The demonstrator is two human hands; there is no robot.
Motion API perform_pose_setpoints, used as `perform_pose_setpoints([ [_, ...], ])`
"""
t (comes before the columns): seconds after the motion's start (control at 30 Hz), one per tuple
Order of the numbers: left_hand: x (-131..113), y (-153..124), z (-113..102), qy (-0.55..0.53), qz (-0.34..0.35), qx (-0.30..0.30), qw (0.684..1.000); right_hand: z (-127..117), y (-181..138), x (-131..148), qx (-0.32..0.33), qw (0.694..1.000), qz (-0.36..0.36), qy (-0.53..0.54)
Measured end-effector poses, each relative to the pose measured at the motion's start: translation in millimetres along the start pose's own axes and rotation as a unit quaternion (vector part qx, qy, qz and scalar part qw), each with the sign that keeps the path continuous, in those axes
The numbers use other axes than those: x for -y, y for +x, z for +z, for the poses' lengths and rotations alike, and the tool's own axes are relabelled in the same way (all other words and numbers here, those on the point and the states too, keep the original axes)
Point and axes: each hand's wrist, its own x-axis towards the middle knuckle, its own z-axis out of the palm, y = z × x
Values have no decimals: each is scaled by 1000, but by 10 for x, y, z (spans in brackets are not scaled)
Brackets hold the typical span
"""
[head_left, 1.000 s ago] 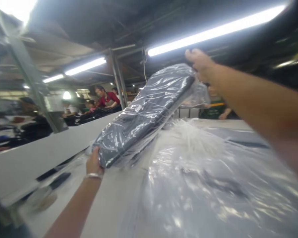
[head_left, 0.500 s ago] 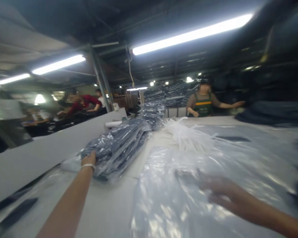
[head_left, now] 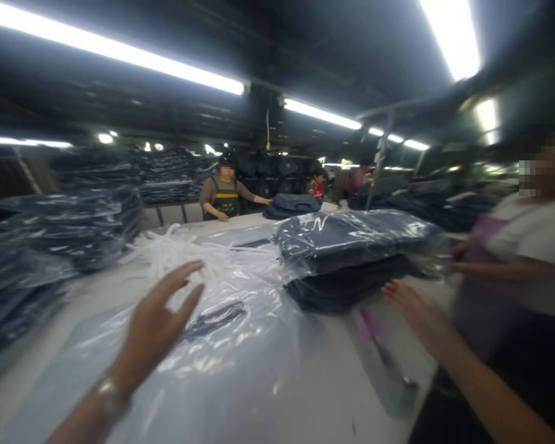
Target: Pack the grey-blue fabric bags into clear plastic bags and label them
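Observation:
My left hand is raised over a sheet of clear plastic bags, its thumb and fingers apart and nothing in them. At the right, my right hand reaches out with fingers stretched, close to a stack of folded dark blue garments; whether it touches them I cannot tell. On top of that stack lies a folded dark garment in a clear plastic bag. A bundle of white strips lies beyond my left hand.
Bagged dark garments are piled at the left. A co-worker stands close on the right, hands near the bagged garment's end. Another person in a green apron stands across the table. A grey box-like object lies near the right edge.
The view has swung right. My left hand has let go of the bagged stack on the left and is over the plastic bags. My right hand is now beside the dark garment stack.

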Motion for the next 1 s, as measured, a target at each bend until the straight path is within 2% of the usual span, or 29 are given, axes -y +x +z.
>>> perform_pose_setpoints([
  [0.03,-300,106,290,3,75,53,996,-40,141,-23,5,999,29,44],
  [0.1,-871,325,951,21,216,148,965,-46,417,-75,16,992,83,97],
  [0.2,-1484,562,1927,80,323,189,924,67,776,-129,24,987,95,128],
  [0.27,-1665,623,2420,133,346,194,908,170,957,-135,41,983,86,156],
  [0.3,-1695,631,2601,156,349,191,904,218,1027,-129,53,981,79,172],
  [0.4,-1650,624,2890,193,344,165,904,322,1156,-99,88,968,59,226],
  [0.53,-1586,705,2871,200,338,158,906,399,1213,-116,107,948,45,296],
  [0.7,-1685,1030,2597,244,308,195,898,609,1293,-196,108,939,78,317],
  [0.87,-1900,1218,2056,292,318,188,882,849,1308,-86,118,941,96,302],
  [1.0,-2084,1064,1546,333,310,190,870,1007,1118,123,147,937,79,307],
])
